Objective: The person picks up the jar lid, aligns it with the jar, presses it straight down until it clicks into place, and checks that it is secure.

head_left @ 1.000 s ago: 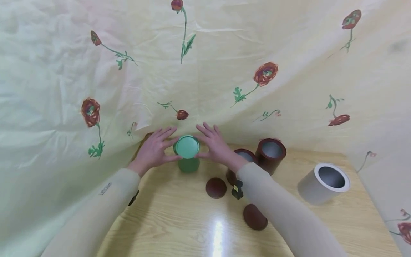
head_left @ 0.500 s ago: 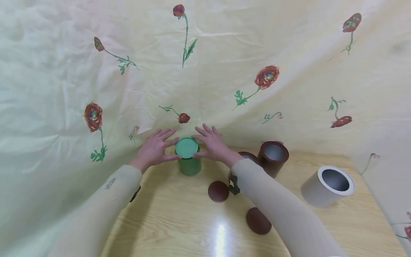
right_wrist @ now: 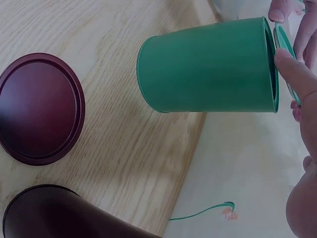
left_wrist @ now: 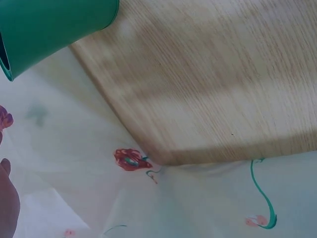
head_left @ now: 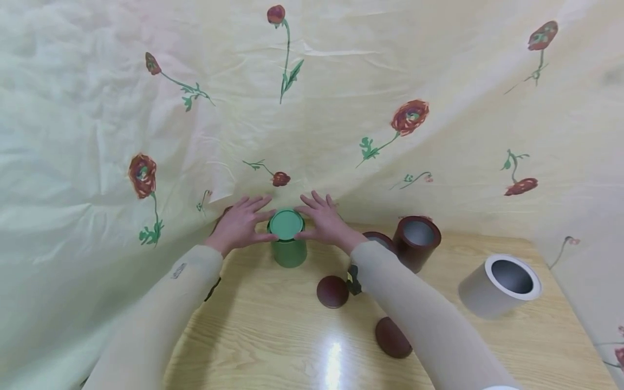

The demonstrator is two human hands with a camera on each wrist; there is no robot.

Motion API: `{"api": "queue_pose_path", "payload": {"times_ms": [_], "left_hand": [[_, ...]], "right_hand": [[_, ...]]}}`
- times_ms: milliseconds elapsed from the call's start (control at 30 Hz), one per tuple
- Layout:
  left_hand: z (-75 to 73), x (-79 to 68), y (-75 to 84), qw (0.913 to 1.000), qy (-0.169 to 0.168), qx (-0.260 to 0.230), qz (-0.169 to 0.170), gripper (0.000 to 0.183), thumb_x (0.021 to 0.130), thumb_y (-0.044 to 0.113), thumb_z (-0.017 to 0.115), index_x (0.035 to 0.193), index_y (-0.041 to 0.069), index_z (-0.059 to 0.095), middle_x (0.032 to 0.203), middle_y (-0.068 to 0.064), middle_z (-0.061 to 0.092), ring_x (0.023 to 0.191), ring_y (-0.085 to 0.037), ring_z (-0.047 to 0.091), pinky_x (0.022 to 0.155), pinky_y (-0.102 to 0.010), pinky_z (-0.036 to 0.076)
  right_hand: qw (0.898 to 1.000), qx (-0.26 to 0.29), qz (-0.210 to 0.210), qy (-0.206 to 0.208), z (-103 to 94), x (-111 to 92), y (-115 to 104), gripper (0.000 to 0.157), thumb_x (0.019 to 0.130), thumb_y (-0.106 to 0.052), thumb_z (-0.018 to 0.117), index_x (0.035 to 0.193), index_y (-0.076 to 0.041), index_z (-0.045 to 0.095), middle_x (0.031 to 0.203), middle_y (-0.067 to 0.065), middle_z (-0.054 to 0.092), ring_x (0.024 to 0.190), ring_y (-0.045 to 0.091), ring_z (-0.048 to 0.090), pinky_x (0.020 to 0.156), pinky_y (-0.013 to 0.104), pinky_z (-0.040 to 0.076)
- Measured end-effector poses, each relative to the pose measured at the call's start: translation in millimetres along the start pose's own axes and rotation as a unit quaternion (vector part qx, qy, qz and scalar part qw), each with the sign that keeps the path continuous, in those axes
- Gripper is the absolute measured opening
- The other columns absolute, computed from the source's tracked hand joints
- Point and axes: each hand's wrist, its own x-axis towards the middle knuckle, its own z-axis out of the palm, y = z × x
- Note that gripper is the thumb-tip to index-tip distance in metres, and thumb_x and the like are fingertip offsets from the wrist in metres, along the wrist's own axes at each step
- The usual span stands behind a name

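A round green lid (head_left: 286,225) lies over the mouth of a green canister (head_left: 289,254) that stands upright near the table's back edge. My left hand (head_left: 239,223) holds the lid's left rim between thumb and index finger. On the opposite side, the thumb and index finger of my right hand (head_left: 329,223) hold its rim. In the right wrist view a narrow gap shows between the lid (right_wrist: 284,39) and the canister's mouth, and the lid looks slightly tilted. The left wrist view catches just the canister's side (left_wrist: 54,29) and part of my left hand (left_wrist: 7,203).
Two dark red canisters (head_left: 416,241) without lids stand to the right, one partly behind my right forearm. Dark red lids (head_left: 332,291) (head_left: 392,337) lie in front. Farther right is a light grey open canister (head_left: 487,290). Flowered cloth (head_left: 341,65) hangs behind the wooden table (head_left: 273,325).
Both hands have lowered the green lid from above the canister to its mouth. The canister now shows more fully beneath it. The head view has shifted slightly.
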Motion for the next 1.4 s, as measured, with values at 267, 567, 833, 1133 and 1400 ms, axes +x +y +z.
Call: {"api": "queue_pose_path", "payload": {"times_ms": [267,567,833,1133,1400], "left_hand": [[-4.6,8.3,3.2,0.9998,-0.021,-0.002,-0.003,0.077,0.091,0.064,0.076,0.149,0.014,0.065,0.167,-0.017,0.044,0.153,-0.038,0.043,0.128,-0.058,0.029],[-12.0,13.0,6.8,0.9971,-0.074,-0.004,-0.014,0.079,0.095,0.066,0.071,0.155,0.017,0.059,0.170,-0.015,0.038,0.157,-0.037,0.036,0.130,-0.057,0.025],[-10.1,13.2,8.2,0.9949,-0.098,-0.003,-0.023,0.076,0.098,0.065,0.067,0.156,0.017,0.058,0.172,-0.014,0.036,0.159,-0.037,0.033,0.131,-0.057,0.023],[-4.4,4.4,6.1,0.9935,-0.107,-0.009,-0.036,0.076,0.099,0.067,0.063,0.156,0.017,0.057,0.172,-0.014,0.035,0.160,-0.037,0.030,0.131,-0.057,0.022],[-2.1,1.1,5.7,0.9941,-0.100,-0.008,-0.042,0.077,0.099,0.068,0.060,0.157,0.018,0.057,0.172,-0.014,0.036,0.160,-0.038,0.030,0.130,-0.059,0.023]], "right_hand": [[1.000,-0.013,0.021,-0.009,-3.0,0.0,4.1,0.076,0.091,-0.045,0.086,0.153,-0.011,0.059,0.174,0.016,0.031,0.165,0.040,0.010,0.130,0.067,-0.003],[0.998,-0.028,0.035,-0.033,-2.1,0.7,7.7,0.076,0.093,-0.051,0.081,0.156,-0.015,0.057,0.176,0.013,0.027,0.166,0.037,0.005,0.130,0.066,-0.006],[0.998,-0.043,0.036,-0.038,-1.7,-0.6,5.2,0.075,0.095,-0.051,0.078,0.156,-0.013,0.057,0.175,0.014,0.028,0.166,0.038,0.004,0.129,0.065,-0.008],[0.994,-0.075,0.048,-0.060,6.0,0.8,-2.8,0.072,0.099,-0.056,0.070,0.159,-0.018,0.054,0.177,0.009,0.024,0.166,0.034,0.000,0.130,0.062,-0.009],[0.988,-0.125,0.047,-0.072,9.5,-1.3,-3.2,0.073,0.103,-0.063,0.059,0.165,-0.025,0.045,0.179,0.007,0.019,0.166,0.033,-0.003,0.131,0.059,-0.009]]}}
